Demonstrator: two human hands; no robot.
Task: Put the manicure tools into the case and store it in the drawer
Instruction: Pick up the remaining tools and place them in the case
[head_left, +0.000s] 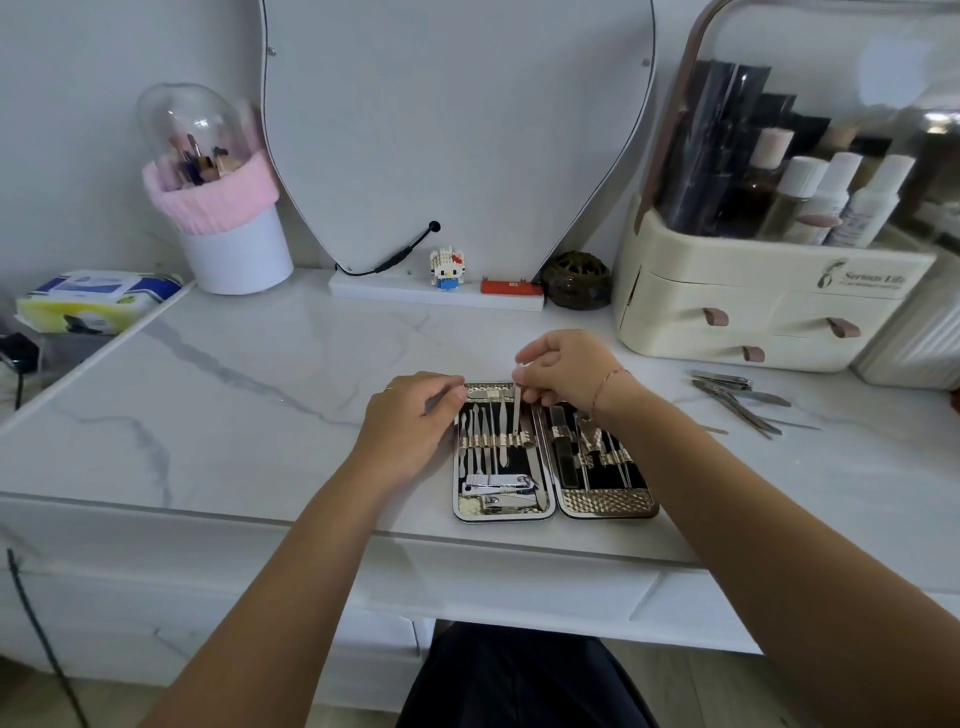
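Observation:
An open manicure case (602, 501) with gold quilted edges lies flat near the front edge of the marble desk (234, 395). Several metal tools sit under its elastic bands, and two nail clippers (501, 488) lie in the left half. My right hand (569, 371) pinches a thin metal tool (517, 410) upright, its tip at the band of the left half. My left hand (410, 415) rests at the case's upper left corner and grips a slim metal tool (441, 402). Several loose tools (737, 397) lie on the desk to the right.
A cream cosmetic organiser (769, 306) with small drawers and bottles stands at the back right. A mirror (452, 130) leans at the back centre, with a toy figure (447, 267) and a dark jar (576, 280). A pink-trimmed brush holder (228, 223) stands back left. Desk drawers (519, 587) run below the front edge.

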